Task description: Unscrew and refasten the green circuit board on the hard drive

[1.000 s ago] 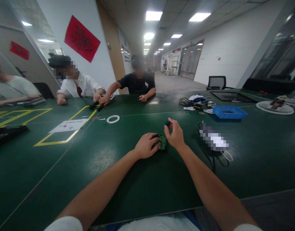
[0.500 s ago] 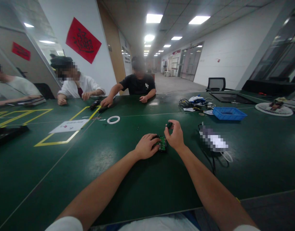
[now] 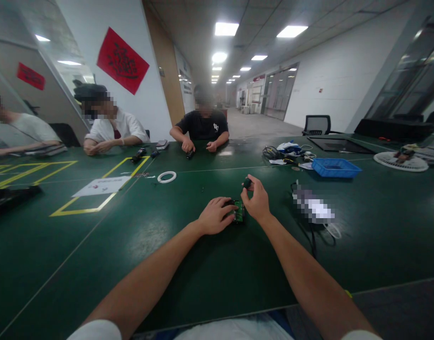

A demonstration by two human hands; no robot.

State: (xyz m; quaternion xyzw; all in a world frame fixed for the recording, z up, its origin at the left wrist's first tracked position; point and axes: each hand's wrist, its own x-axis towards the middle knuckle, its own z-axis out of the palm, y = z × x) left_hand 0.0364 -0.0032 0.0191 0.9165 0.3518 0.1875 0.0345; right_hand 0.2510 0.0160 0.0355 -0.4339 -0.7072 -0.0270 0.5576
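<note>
A green circuit board [image 3: 239, 212] with a dark edge or casing lies on the table in front of me. My left hand [image 3: 216, 216] is closed on its left side, fingers over the top and thumb at the near part, so much of that side is hidden. Just beyond the board's right corner, my right hand [image 3: 256, 198] is raised a little. Between its thumb and fingers it pinches a small dark rounded piece [image 3: 247, 182], whose exact kind is too small to make out. The piece is apart from the board.
A blue tray [image 3: 335, 168] stands at the right, near a heap of cables [image 3: 272, 152]. Closer lies a blurred-out device [image 3: 313, 204] with cords. A white ring [image 3: 166, 177] and a paper sheet [image 3: 101, 185] are to the left. Co-workers sit across the dark green table [image 3: 160, 274].
My right hand has shifted slightly, with the dark piece tilted differently in its fingers. My left hand stays on the board. Across the table, a co-worker has drawn a dark object closer to themselves.
</note>
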